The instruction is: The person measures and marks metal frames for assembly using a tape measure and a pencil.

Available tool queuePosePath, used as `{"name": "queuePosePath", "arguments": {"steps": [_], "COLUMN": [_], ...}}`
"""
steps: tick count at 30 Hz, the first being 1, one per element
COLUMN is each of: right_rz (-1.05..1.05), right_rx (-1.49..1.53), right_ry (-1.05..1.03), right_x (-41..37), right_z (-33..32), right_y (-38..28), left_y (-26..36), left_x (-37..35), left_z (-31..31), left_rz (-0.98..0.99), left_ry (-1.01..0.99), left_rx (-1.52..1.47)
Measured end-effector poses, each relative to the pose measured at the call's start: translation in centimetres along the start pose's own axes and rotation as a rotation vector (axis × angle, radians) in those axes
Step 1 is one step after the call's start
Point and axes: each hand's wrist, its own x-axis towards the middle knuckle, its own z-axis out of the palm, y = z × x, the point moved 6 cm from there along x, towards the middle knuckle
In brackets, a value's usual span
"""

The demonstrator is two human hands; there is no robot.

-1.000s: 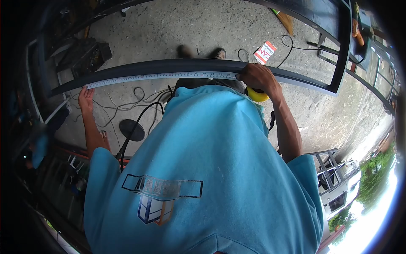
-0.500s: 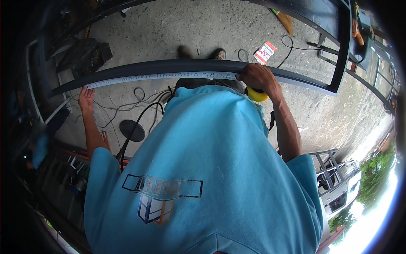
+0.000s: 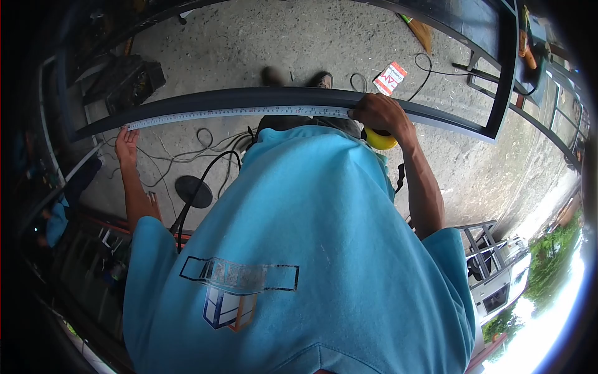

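Stretches a tape blade (image 3: 237,113) along the near edge of a dark steel bar (image 3: 249,97), which arcs across the upper view from ten o'clock to two o'clock above a concrete floor (image 3: 280,43). With the right hand (image 3: 381,115), at one o'clock, curls the fingers down over the blade and pinches it against the bar, close to the printed numerals; tucks the yellow tape case (image 3: 381,141) just under the palm, toward five o'clock of the hand. With the left hand (image 3: 126,144), at ten o'clock, reaches up with fingers straight and close together, fingertips touching the bar's lower edge right at the blade's free end; cannot tell whether any finger hooks that end. Between the two hands, tape flat and taut on the bar. Below the bar, toward nine o'clock, tangled cables (image 3: 199,148) on the floor and a round black disc (image 3: 194,191) near them. Beyond the bar, at twelve o'clock, two shoes (image 3: 322,79); at one o'clock, a red-and-white packet (image 3: 390,77) lying flat on the concrete, well apart from the tape.
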Motion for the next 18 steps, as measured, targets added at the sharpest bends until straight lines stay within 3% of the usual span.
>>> {"name": "queuePosePath", "arguments": {"steps": [15,18], "right_rz": [-0.041,0.045], "right_rx": [0.021,0.067], "right_ry": [0.027,-0.039], "right_x": [0.3,-0.1], "right_z": [0.1,-0.7], "right_y": [0.1,-1.5], "left_y": [-1.0,-0.5], "left_x": [0.4,-1.7], "left_z": [-0.5,1.1], "left_rz": [-0.008,0.017], "left_ry": [0.005,-0.009], "left_rx": [-0.063,-0.075]}}
